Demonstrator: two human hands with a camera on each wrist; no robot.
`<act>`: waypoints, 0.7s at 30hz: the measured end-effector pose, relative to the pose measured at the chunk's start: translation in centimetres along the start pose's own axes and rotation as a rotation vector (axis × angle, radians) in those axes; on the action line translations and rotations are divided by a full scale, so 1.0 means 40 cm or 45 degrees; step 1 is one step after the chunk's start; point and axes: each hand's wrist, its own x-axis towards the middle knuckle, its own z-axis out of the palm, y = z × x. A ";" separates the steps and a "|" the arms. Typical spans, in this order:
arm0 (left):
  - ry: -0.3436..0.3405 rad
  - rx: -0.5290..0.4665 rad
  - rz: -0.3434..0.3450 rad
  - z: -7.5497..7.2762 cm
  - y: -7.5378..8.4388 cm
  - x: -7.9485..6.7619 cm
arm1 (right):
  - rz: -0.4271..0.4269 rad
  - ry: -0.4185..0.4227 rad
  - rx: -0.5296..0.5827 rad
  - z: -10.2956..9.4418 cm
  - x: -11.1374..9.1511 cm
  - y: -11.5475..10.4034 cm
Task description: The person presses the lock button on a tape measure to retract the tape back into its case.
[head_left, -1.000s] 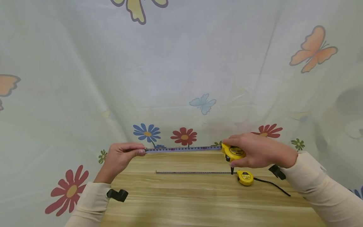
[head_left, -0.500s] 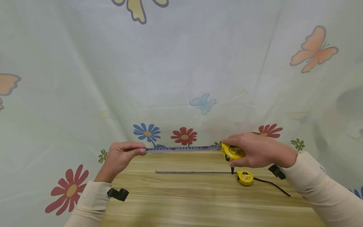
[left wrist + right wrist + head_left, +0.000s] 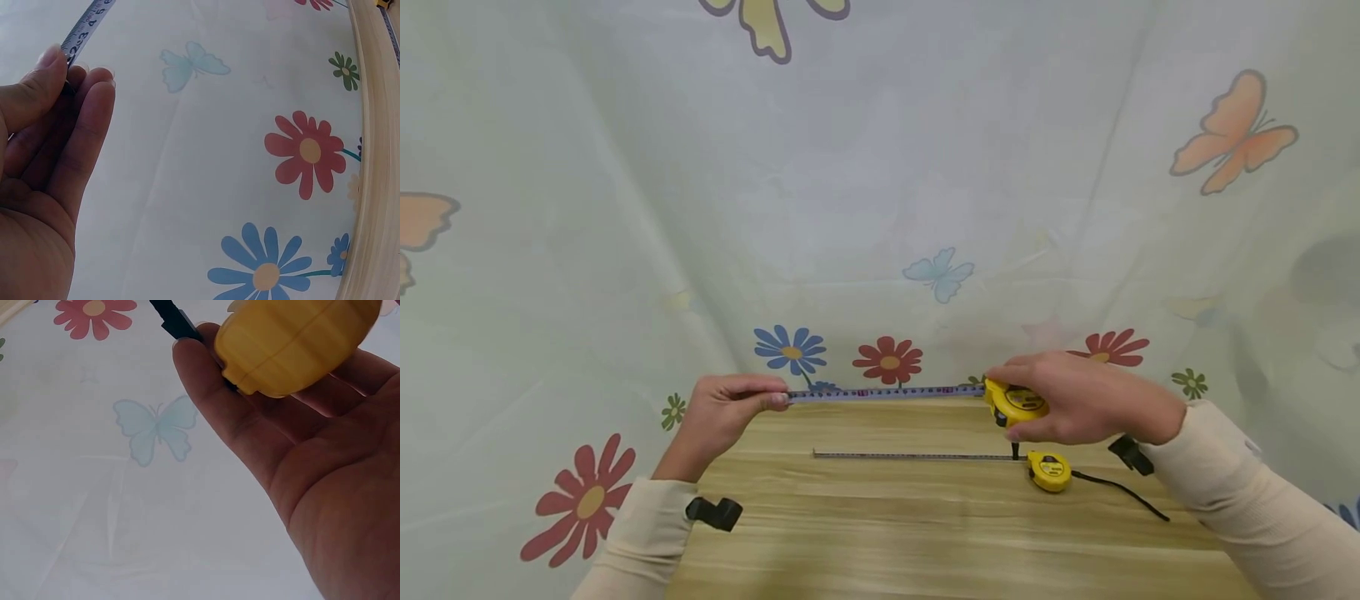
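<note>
A yellow tape measure is gripped by my right hand above the table, fingers over its top and thumb below. Its printed blade stretches left, nearly level, to my left hand, whose thumb and fingers pinch the end. In the left wrist view, the low numbers of the blade show just past the thumb. The yellow case lies against the fingers of the right hand in the right wrist view. Part of the case is hidden by that hand in the head view.
A second yellow tape measure lies on the wooden table, its thin blade drawn out leftward and its black strap trailing right. A white sheet printed with flowers and butterflies hangs behind.
My left hand and the blade have shifted very slightly right, toward the case. The right hand keeps its grip in about the same spot. The second tape measure lies unmoved.
</note>
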 end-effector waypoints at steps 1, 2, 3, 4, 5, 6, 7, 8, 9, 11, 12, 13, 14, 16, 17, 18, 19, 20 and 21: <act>-0.001 -0.001 0.002 0.000 0.000 0.001 | -0.004 0.001 0.003 0.000 0.000 0.000; 0.000 -0.005 0.003 0.001 0.000 0.001 | -0.011 0.004 0.004 0.001 0.001 0.001; 0.001 -0.010 0.004 0.001 0.000 0.002 | -0.016 0.007 0.003 0.001 0.003 0.001; 0.001 -0.015 0.004 0.002 0.001 0.003 | -0.021 0.010 0.001 0.001 0.004 0.001; 0.000 -0.021 0.007 0.002 0.001 0.003 | -0.024 0.012 0.000 0.002 0.005 0.001; -0.002 -0.027 0.011 0.003 0.001 0.004 | -0.025 0.015 0.000 0.002 0.006 0.001; -0.003 -0.034 0.013 0.004 0.001 0.005 | -0.026 0.016 0.002 0.002 0.006 0.001; -0.004 -0.034 0.015 0.004 0.001 0.006 | -0.025 0.015 0.003 0.002 0.006 0.001; -0.006 -0.034 0.016 0.005 0.001 0.006 | -0.022 0.014 0.005 0.002 0.006 0.001; -0.010 -0.031 0.018 0.006 0.002 0.007 | -0.018 0.012 0.007 0.002 0.006 0.001; -0.011 -0.028 0.015 0.006 0.002 0.007 | -0.016 0.011 0.009 0.002 0.005 0.001; -0.011 -0.025 0.013 0.007 0.003 0.007 | -0.016 0.010 0.009 0.002 0.005 0.001; -0.010 -0.021 0.011 0.007 0.003 0.007 | -0.017 0.011 0.008 0.001 0.005 0.001; -0.007 -0.020 0.008 0.008 0.003 0.007 | -0.023 0.014 0.002 0.001 0.006 0.000; -0.006 -0.019 0.007 0.008 0.003 0.006 | -0.028 0.017 -0.001 0.001 0.006 -0.001; -0.005 -0.021 0.009 0.008 0.003 0.006 | -0.032 0.016 -0.002 0.001 0.007 -0.001; -0.006 -0.025 0.012 0.008 0.002 0.006 | -0.036 0.015 -0.002 0.001 0.007 -0.002; -0.008 -0.026 0.015 0.009 0.002 0.006 | -0.039 0.013 -0.001 0.001 0.007 -0.002; -0.010 -0.027 0.021 0.009 0.002 0.006 | -0.041 0.011 0.001 0.001 0.007 -0.002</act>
